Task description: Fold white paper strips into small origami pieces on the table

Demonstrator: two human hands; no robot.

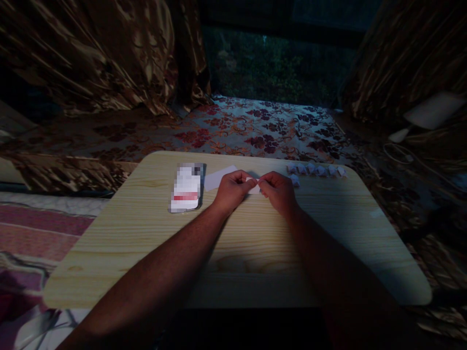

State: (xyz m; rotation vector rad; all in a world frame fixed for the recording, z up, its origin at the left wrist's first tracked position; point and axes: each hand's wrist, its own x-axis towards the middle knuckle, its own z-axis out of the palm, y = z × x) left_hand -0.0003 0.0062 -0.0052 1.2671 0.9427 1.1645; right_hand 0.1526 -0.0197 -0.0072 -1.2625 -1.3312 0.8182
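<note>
Both my hands meet over the far middle of the wooden table (153,243). Between them is a small piece of white paper (252,186). My left hand (233,190) pinches its left part, thumb on top. My right hand (279,190) pinches the right end, fingers curled. Just left of my left hand lies a flat white paper sheet (218,178), partly covered by that hand. Several small folded paper pieces (310,168) stand in a row beyond my right hand. Another folded piece (295,181) sits right beside that hand, partly hidden by it.
A phone-shaped object (186,187), blurred by pixels, lies on the table's left. Past the far edge is a ledge with flowered cloth (262,126), under a window between curtains (138,53). A white lamp (434,111) with a cable stands at right. Striped bedding (40,228) is at left.
</note>
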